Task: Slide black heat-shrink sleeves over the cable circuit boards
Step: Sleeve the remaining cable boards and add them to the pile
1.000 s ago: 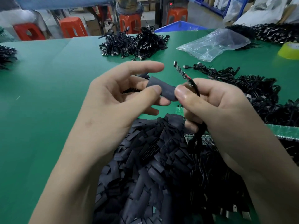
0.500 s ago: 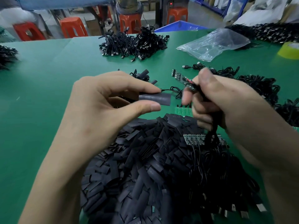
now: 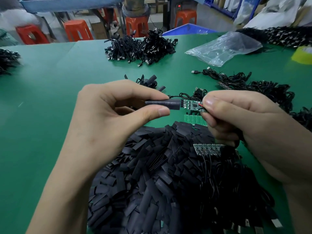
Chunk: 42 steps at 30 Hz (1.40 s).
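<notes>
place: assembly workshop | evidence: green worktable [image 3: 50, 98]; cable bundles [image 3: 141, 48]; heaped black sleeves [image 3: 143, 183]; orange stools [image 3: 77, 29]

Black sleeve [image 3: 166, 104]; green circuit board [image 3: 190, 104]; green table [image 3: 50, 102].

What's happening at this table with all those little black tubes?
A person is working by hand. The left hand pinches a black heat-shrink sleeve; the right hand grips a small circuit board by its wired end. The board's tip is just at the sleeve's mouth, most of it bare. A heap of spare sleeves lies on the green table below.
</notes>
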### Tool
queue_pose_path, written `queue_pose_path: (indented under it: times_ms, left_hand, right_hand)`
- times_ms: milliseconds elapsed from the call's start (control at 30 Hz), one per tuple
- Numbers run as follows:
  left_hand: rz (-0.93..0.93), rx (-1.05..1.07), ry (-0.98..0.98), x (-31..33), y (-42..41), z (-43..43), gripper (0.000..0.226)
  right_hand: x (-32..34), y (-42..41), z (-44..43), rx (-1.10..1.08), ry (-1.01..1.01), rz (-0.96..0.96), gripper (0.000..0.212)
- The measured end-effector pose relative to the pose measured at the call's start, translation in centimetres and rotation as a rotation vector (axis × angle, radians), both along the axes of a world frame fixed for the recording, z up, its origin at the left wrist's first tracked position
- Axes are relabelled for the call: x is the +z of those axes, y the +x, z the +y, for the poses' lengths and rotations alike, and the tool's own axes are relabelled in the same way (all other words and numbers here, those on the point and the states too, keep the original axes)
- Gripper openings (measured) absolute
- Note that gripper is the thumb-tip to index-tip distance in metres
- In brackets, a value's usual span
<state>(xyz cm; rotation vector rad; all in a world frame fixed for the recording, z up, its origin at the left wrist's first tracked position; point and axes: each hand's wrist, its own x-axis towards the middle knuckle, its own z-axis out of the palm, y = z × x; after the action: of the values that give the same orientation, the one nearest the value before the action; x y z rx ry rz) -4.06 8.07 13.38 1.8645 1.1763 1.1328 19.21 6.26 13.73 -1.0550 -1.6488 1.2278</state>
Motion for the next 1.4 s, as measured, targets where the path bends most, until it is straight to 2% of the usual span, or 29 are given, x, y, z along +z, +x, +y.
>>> queue_pose_path:
  times_ms: [433,667,833,1000,1167,1400]
  left_hand:
    - [-0.019,-0.023,-0.008,0.0,0.1,0.2,0.023]
    - [0.047,-0.075,0.0,-0.4,-0.6,0.3,0.028]
    - [0.045,-0.077,-0.017,-0.6,-0.8,0.2,0.03]
    - [0.123,-0.08,0.107,0.0,-0.4,-0.1,0.024]
    - [0.129,-0.069,0.095,-0.1,0.3,-0.2,0.023]
    - [0.135,-0.069,0.106,-0.2,1.0,-0.2,0.023]
  right_hand:
    - [-0.5,-0.1,0.3,0.009,-0.001,-0.053,0.041]
    - [-0.8,0.1,0.4,-0.007,0.003,-0.083,0.042]
    - [-0.8,0.0,0.5,0.014,-0.064,-0.068,0.042]
    - [-0.9,-0.2,0.5,0.026,-0.126,-0.036,0.041]
    - [-1.2,-0.5,0.6,-0.046,0.006,-0.22,0.044]
    - [-1.4,-0.8,0.6,-0.039,0.031,-0.197,0.042]
